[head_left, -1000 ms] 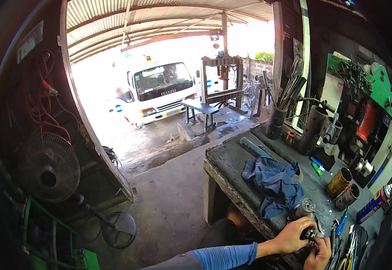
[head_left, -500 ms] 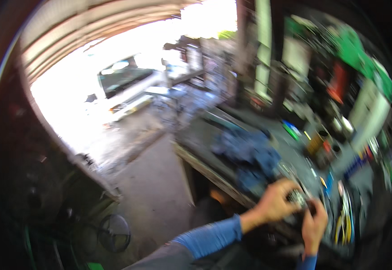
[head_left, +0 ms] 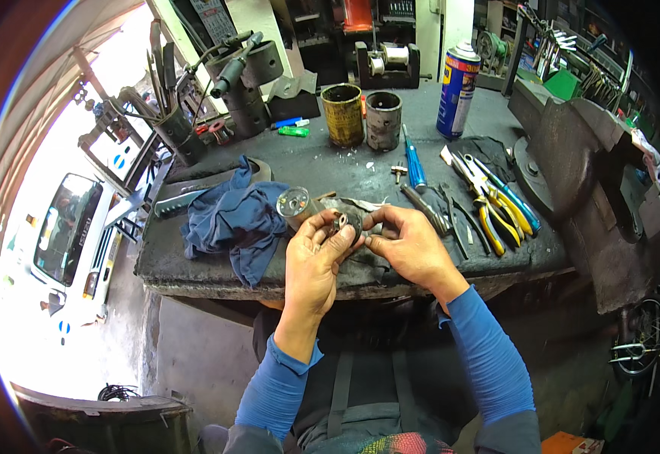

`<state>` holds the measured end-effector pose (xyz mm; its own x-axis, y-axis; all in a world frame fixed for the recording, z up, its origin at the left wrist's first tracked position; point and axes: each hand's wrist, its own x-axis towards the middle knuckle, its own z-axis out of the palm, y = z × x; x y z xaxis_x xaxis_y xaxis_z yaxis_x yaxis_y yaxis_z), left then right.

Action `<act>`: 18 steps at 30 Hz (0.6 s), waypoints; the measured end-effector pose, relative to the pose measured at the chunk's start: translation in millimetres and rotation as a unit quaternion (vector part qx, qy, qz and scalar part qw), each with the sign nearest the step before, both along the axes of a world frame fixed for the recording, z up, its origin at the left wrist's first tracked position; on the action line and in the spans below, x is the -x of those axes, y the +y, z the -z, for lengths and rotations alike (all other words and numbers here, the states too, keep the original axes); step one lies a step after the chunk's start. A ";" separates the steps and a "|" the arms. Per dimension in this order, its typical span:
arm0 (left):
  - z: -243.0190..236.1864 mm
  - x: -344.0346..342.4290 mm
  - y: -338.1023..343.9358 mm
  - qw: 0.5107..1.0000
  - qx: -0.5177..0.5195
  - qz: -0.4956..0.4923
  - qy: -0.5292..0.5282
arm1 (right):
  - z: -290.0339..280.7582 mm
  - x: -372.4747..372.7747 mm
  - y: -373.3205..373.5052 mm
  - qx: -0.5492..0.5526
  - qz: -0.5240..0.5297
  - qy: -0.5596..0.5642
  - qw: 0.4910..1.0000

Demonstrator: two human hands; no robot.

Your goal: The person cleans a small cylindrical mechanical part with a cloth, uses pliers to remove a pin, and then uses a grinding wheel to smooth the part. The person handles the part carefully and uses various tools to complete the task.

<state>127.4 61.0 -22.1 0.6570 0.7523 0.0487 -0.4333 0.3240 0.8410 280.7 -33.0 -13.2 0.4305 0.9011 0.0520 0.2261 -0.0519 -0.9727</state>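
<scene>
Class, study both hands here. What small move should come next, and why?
Probably turn the small dark part slightly to expose its covered side: the left hand grips it and hides some of it, while the right hand sits close beside it, seemingly ready to help.

The left hand [head_left: 311, 265] covers much of a small, dark, round part [head_left: 352, 222], so its full shape cannot be told, nor whether the right hand [head_left: 413, 246] grips anything between its fingertips. A crumpled dark-blue cloth [head_left: 235, 219] hides the right end of a flat grey metal bar [head_left: 171, 203]. At the far side the upper edge cuts a red cylinder [head_left: 357, 13]; near right, the lower edge crops an orange box [head_left: 572, 445].
</scene>
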 end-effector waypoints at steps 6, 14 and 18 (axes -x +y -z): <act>-0.6 17.6 4.7 0.999 0.006 -0.037 -0.020 | -10.3 14.8 -4.5 -0.008 0.036 -0.194 0.980; -1.2 41.4 2.6 0.991 -0.072 -0.090 0.066 | -10.9 15.9 0.9 0.012 0.047 -0.253 0.966; -10.0 36.8 -10.2 0.956 -0.201 -0.125 0.175 | -1.2 12.9 2.9 -0.039 0.057 -0.232 0.970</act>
